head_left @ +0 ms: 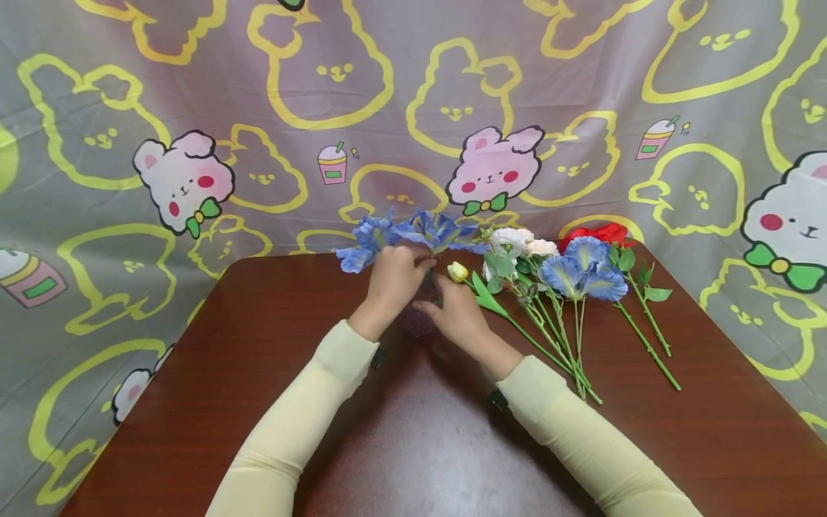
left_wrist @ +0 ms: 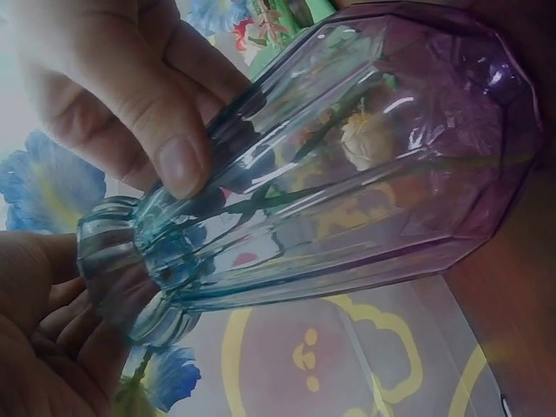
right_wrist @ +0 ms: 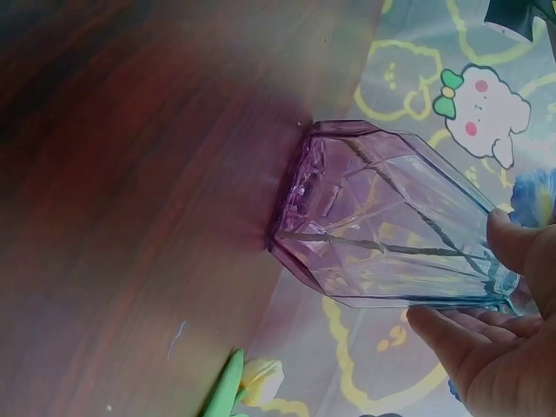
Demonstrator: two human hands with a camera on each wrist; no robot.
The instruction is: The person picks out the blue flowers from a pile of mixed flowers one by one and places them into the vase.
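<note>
A clear faceted glass vase (right_wrist: 382,217), blue at the neck and purple at the base, stands on the table with thin stems inside. My right hand (head_left: 461,312) grips its upper part, thumb on one side and fingers on the other (right_wrist: 508,356). At the vase's mouth, the fingers of my left hand (head_left: 400,280) curl at the stem of a blue iris-like flower (head_left: 439,231); the exact grip is partly hidden. They also lie against the fluted rim in the left wrist view, where the left hand (left_wrist: 52,317) shows. More blue petals (head_left: 365,244) spread behind that hand.
Right of the vase lie a yellow-white tulip (head_left: 457,271), white roses (head_left: 510,244), another blue flower (head_left: 584,269) and a red flower (head_left: 597,235), stems pointing towards the front. A patterned cloth (head_left: 388,143) hangs behind the brown table (head_left: 258,345).
</note>
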